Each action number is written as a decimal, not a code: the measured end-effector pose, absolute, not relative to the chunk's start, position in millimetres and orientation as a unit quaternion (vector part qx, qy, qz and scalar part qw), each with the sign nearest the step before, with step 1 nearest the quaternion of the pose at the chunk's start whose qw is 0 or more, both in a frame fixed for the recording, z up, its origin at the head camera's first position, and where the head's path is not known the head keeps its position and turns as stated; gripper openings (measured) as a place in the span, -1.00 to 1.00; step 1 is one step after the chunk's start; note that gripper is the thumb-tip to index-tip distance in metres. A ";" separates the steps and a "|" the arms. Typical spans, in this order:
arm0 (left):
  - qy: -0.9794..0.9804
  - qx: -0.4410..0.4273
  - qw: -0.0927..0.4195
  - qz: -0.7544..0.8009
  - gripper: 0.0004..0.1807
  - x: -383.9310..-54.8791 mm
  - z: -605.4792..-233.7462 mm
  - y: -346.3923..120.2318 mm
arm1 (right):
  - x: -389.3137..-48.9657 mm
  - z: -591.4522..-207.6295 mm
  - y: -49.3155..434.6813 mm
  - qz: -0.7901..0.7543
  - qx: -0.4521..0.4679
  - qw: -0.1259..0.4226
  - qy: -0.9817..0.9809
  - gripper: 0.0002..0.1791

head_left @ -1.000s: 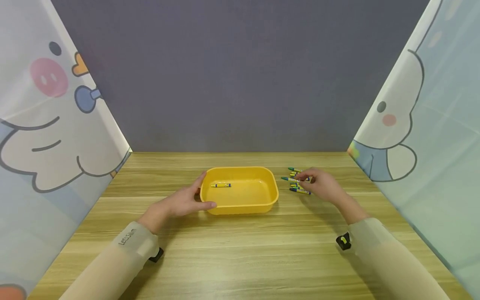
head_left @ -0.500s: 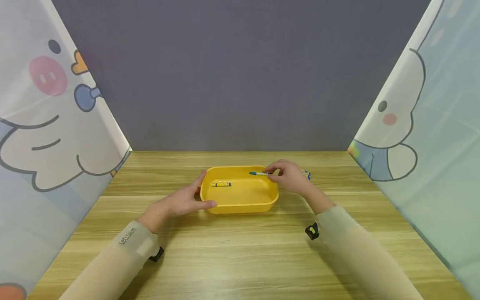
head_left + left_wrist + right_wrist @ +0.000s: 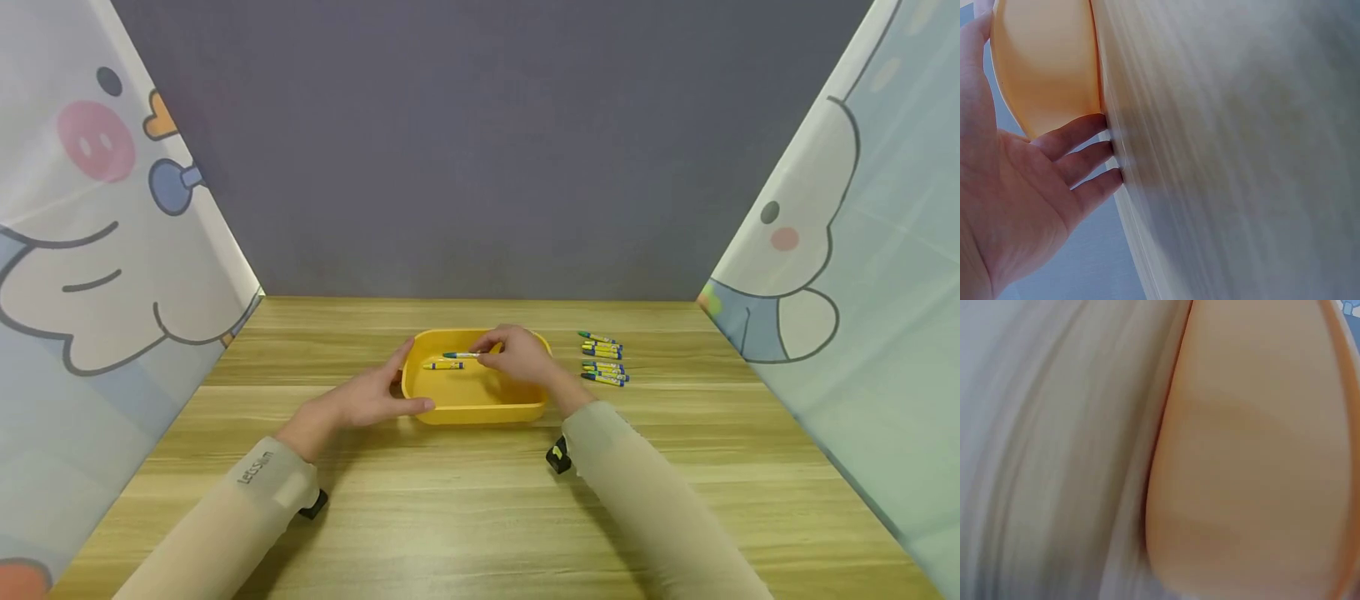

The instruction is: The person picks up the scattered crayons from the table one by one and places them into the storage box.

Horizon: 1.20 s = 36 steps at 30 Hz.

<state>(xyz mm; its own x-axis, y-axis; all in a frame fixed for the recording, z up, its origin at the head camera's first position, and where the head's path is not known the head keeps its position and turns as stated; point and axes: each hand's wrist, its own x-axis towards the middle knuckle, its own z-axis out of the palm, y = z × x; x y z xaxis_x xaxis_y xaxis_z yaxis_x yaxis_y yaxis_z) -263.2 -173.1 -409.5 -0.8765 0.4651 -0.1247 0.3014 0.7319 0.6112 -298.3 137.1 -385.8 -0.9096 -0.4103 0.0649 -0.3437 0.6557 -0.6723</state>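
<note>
Inspected a shallow, rectangular, yellow plastic tray point(image 3: 480, 414) on a striped wood-grain bench point(image 3: 450, 500), sited towards the far edge, about midway between left and right edges; found a bare right grip point(image 3: 513, 354) over the tray interior, thumb and fingertips pinched on the rear of a slim, pale-wrapped, dark-teal-tipped crayon point(image 3: 460, 356), tip towards the bench's left edge; cannot tell floor contact from slight clearance; found a bare left grip point(image 3: 371, 398) spread wide at the tray's left end, thumb on the near rim, fingers nearly straight at the outer wall, no crayon in hold; noted one yellow-tipped, blue-banded crayon point(image 3: 444, 366) lying in the tray, just nearside of the pinched crayon and roughly parallel; noted loose yellow-and-blue-wrapped crayons point(image 3: 602, 352) on the bench, right of the tray, towards the far right corner.

Judged a laying-down step; recommend levelling the pinched crayon parallel to the bench's far edge; lower fully to the tray floor before parting thumb and fingers, to avoid a drop or roll against the lying crayon; leave a small gap between both; steady the tray with the left grip, without tipping pressure on the near rim.
</note>
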 end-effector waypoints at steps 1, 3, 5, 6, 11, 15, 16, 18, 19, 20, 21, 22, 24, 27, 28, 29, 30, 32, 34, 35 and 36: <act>0.921 0.208 0.136 0.300 0.44 -263.2 -409.2 -173.0 | -299.6 -387.7 132.5 -0.360 -0.204 0.046 0.909 -0.77; 0.922 0.209 0.134 0.298 0.43 -263.3 -409.0 -172.9 | -302.3 -391.2 123.7 -0.362 -0.201 0.046 0.909 -0.78; 0.922 0.210 0.133 0.298 0.43 -263.5 -408.9 -172.7 | -304.4 -393.8 115.3 -0.364 -0.201 0.048 0.908 -0.79; 0.922 0.211 0.133 0.297 0.43 -263.4 -408.9 -172.7 | -305.7 -395.5 111.7 -0.364 -0.203 0.049 0.908 -0.79; 0.922 0.213 0.131 0.296 0.41 -263.5 -410.0 -172.8 | -310.6 -405.2 99.4 -0.365 -0.207 0.056 0.906 -0.78; 0.920 0.213 0.132 0.301 0.41 -263.0 -410.6 -173.7 | -313.7 -412.0 95.2 -0.355 -0.207 0.063 0.909 -0.80; 0.920 0.213 0.132 0.302 0.41 -262.7 -410.5 -173.9 | -314.1 -412.9 94.6 -0.353 -0.207 0.066 0.910 -0.81; 0.919 0.214 0.132 0.305 0.41 -262.8 -410.4 -173.9 | -314.2 -413.2 93.7 -0.349 -0.208 0.072 0.911 -0.82; 0.919 0.214 0.131 0.305 0.41 -262.7 -410.3 -173.9 | -314.1 -412.9 93.5 -0.347 -0.207 0.074 0.912 -0.83; 0.919 0.214 0.130 0.304 0.41 -262.4 -410.2 -173.9 | -313.8 -412.5 93.2 -0.343 -0.207 0.077 0.913 -0.83; 0.919 0.215 0.130 0.304 0.41 -262.5 -410.3 -173.8 | -313.6 -412.4 93.1 -0.340 -0.207 0.078 0.914 -0.83; 0.920 0.215 0.129 0.303 0.41 -262.2 -410.2 -173.9 | -313.6 -412.1 93.0 -0.335 -0.208 0.077 0.916 -0.83; 0.920 0.215 0.129 0.300 0.41 -262.3 -410.5 -174.0 | -313.5 -412.0 92.8 -0.328 -0.209 0.076 0.918 -0.84; 0.921 0.215 0.130 0.299 0.40 -262.2 -410.7 -174.3 | -313.7 -412.3 92.0 -0.310 -0.215 0.069 0.923 -0.83; 0.921 0.214 0.129 0.297 0.40 -262.3 -410.9 -174.5 | -314.0 -412.5 91.8 -0.304 -0.218 0.068 0.925 -0.83; 0.922 0.214 0.130 0.296 0.40 -262.4 -410.9 -174.5 | -314.2 -412.6 91.5 -0.299 -0.220 0.066 0.926 -0.82; 0.922 0.215 0.130 0.295 0.39 -262.5 -410.8 -174.5 | -314.5 -412.7 91.2 -0.294 -0.222 0.065 0.927 -0.82; 0.922 0.215 0.130 0.295 0.39 -262.8 -410.8 -174.3 | -314.5 -412.1 90.8 -0.289 -0.224 0.064 0.929 -0.81; 0.921 0.216 0.131 0.297 0.39 -262.7 -410.6 -174.3 | -314.7 -411.8 90.7 -0.285 -0.226 0.061 0.930 -0.81; 0.920 0.216 0.132 0.299 0.40 -262.5 -410.4 -174.3 | -314.6 -411.6 90.7 -0.283 -0.226 0.059 0.930 -0.81; 0.920 0.216 0.132 0.300 0.40 -262.6 -410.3 -174.2 | -314.4 -411.5 90.8 -0.282 -0.226 0.058 0.930 -0.81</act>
<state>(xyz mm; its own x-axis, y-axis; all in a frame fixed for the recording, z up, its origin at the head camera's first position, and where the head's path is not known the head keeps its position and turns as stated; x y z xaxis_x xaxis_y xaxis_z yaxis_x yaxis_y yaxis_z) -262.6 -174.2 -410.3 -0.8720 0.4763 -0.1128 0.3186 0.7272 0.6080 -314.4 90.8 -411.5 -0.8906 -0.4545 0.0191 -0.3885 0.7381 -0.5517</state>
